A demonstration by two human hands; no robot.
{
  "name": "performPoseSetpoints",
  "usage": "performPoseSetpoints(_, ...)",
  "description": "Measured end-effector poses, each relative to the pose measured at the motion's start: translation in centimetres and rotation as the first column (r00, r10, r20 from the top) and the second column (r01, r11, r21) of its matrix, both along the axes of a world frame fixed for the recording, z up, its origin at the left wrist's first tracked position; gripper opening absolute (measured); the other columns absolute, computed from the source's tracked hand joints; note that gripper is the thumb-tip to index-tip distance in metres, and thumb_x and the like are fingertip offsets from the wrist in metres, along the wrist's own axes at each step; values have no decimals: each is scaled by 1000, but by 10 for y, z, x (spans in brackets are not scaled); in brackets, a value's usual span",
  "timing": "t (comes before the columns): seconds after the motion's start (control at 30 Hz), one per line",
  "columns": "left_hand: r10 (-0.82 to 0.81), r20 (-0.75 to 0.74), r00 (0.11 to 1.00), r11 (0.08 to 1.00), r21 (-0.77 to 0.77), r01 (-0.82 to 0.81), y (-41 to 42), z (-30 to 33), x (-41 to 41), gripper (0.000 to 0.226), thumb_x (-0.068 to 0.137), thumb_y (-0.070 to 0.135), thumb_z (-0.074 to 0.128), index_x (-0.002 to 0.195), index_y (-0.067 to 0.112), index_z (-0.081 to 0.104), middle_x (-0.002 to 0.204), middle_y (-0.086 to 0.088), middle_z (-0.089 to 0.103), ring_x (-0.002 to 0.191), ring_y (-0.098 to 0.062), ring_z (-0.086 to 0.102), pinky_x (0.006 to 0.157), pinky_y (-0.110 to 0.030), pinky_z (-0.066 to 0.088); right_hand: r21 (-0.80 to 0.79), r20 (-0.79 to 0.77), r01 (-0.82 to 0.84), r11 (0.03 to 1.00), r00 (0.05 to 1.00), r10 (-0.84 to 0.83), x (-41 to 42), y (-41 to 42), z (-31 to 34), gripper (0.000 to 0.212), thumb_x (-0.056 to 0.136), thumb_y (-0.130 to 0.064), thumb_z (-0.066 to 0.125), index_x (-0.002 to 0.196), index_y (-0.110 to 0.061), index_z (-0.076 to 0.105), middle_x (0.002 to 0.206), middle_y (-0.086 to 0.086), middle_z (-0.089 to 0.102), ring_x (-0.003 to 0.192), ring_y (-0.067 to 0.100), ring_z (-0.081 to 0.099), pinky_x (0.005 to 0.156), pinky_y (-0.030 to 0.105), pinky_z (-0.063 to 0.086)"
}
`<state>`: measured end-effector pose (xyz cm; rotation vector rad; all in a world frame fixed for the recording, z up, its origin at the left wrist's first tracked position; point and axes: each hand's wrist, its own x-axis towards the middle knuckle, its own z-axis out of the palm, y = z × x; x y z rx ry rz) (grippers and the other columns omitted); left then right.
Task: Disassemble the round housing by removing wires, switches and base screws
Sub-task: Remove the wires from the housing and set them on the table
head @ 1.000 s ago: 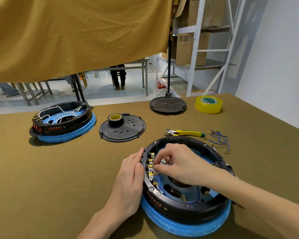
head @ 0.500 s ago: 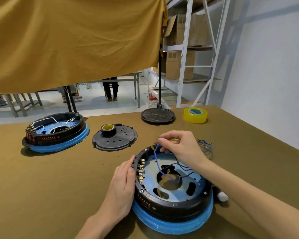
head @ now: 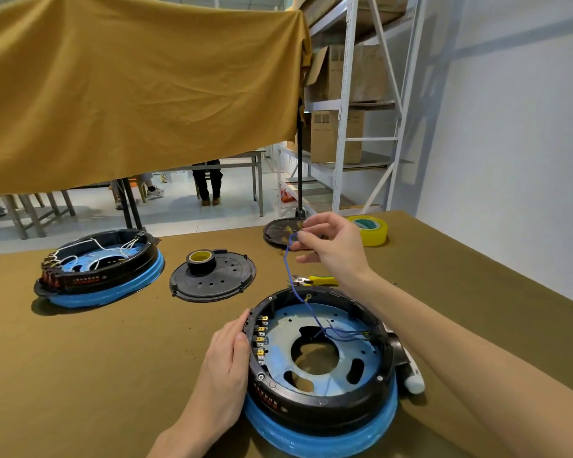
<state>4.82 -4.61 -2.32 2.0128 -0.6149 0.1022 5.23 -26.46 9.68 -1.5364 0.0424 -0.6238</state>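
Head view: a blue wire [head: 288, 259] is pinched in the raised right hand [head: 331, 246], its lower end inside the round housing [head: 321, 355]. The housing's left rim is pressed by the flat, open left hand [head: 227, 361]. Everything is set on an olive cloth-covered table [head: 80, 375], beneath a hung mustard cloth [head: 129, 87]. The housing's red lettering cannot be read.

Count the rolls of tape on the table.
2. A small black roll of tape with a yellow core stands on the round black perforated cover plate; a larger yellow roll of tape lies at the far right edge.
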Motion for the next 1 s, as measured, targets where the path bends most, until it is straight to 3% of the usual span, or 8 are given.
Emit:
performPoseSetpoints(0.17,2,-18,1000,1000,5,-2,0,1,-1,52,105,43,23,154,30,36,128,40,42,122,31,30,98,2,25,198,-155,-1,980,987,32,-1,-18,-1,22,94,6,64,116,2,68,94,18,75,76,21,77,61,26,61)
performPoseSetpoints(0.37,-34,-136,990,982,-189,7,0,17,-4,48,101,51,44,146,34,50,146,19,53,136,2,44,119,-43,37,130,-281,-157,979,941,188,-8,-2,-22,15,92,6,67,106,3,70,91,22,74,75,25,75,68,29,62)
performPoseSetpoints(0.53,-87,-21,996,973,-217,80,-2,33,-14,42,86,71,55,109,44,77,135,34,56,137,11,37,111,-33,31,157,-298,-138,978,937,180,-9,9,-26,22,93,7,66,115,9,65,99,25,69,73,23,73,68,29,63)
performPoseSetpoints(0.63,-142,-70,987,957,-263,120,-12,42,-18,20,83,53,73,89,37,83,117,26,70,124,6,55,107,-35,44,148,-308,-177,973,927,216,-13,12,-25,24,93,6,66,117,9,65,98,24,71,76,24,74,71,30,63)
performPoseSetpoints(0.7,-184,-71,980,953,-259,160,-15,43,-20,10,86,38,74,84,33,82,107,18,75,107,0,66,96,-33,54,52,-323,-220,974,919,225,-18,10,-25,25,95,0,67,120,4,65,101,21,73,83,25,76,76,32,63)
performPoseSetpoints(0.77,-167,-76,983,954,-262,142,-12,44,-17,12,87,39,71,85,32,81,99,13,77,90,-9,70,77,-25,57,-310,-341,-193,931,936,81,-25,-2,-25,24,99,-14,64,122,-6,68,107,11,74,94,20,74,85,30,60)
performPoseSetpoints(0.87,-39,-57,998,979,-201,27,-8,42,-7,10,91,32,73,83,32,80,94,18,76,94,5,66,73,-1,43,-767,-234,-40,640,947,-221,-37,-30,-31,24,102,-29,59,119,-17,70,111,0,66,102,13,62,93,30,49)
performPoseSetpoints(1.0,68,-54,996,998,3,-68,-11,44,2,16,90,28,76,106,28,73,112,17,66,103,8,58,95,-14,46,-768,-322,-33,640,883,-342,-47,-53,-56,25,106,-25,48,120,-16,67,113,7,61,108,22,57,91,33,41)
